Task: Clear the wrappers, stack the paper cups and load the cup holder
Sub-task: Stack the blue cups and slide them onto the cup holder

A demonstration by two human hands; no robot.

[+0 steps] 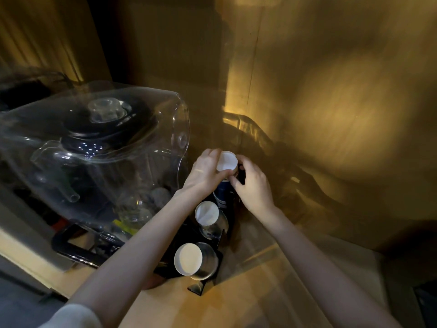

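A black cup holder [196, 288] with shiny metal tubes stands on the wooden counter. The nearest tube [208, 261] shows the white bottom of a paper cup stack [188, 258]. The middle tube [216, 224] also holds white cups [207, 213]. At the far tube, both hands grip a stack of dark blue paper cups [222, 192] with a white end [227, 160]. My left hand [204, 172] wraps its left side. My right hand [251, 185] pinches its right side. The far tube itself is hidden behind the hands.
A large clear plastic blender cover [146, 147] over a jar with a black lid [104, 124] sits to the left, close to my left arm. A mirrored wall [331, 114] rises right behind the holder. The wooden counter [236, 304] runs along the front.
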